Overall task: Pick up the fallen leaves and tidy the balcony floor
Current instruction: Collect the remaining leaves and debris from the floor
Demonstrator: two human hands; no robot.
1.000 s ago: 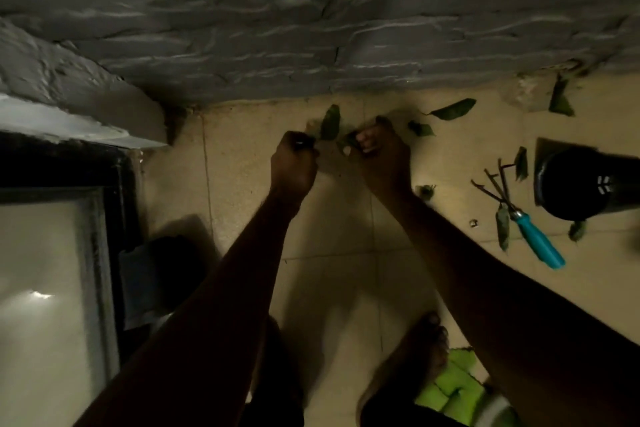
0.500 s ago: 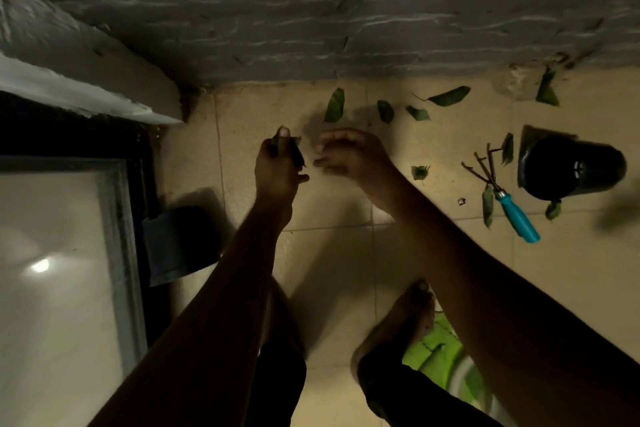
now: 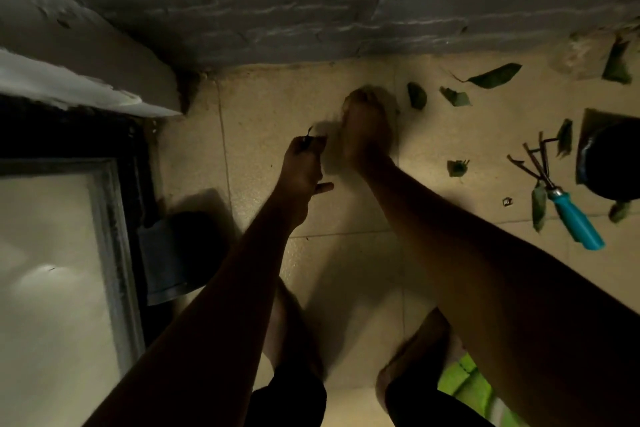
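Looking down in dim light at a tiled balcony floor (image 3: 346, 260) edged by a grey wall (image 3: 311, 10). The left hand (image 3: 301, 166) is curled round a few dark leaves (image 3: 307, 140), thumb sticking out. The right hand (image 3: 367, 125) reaches fingers-down to the floor near its far edge (blurred, so I cannot tell whether it grips anything). Just right of it lie two small leaves (image 3: 417, 95), with a long leaf (image 3: 495, 75) beyond them. Others are scattered toward the right edge around a teal-handled rake (image 3: 575, 220) and a black pot (image 3: 613, 163).
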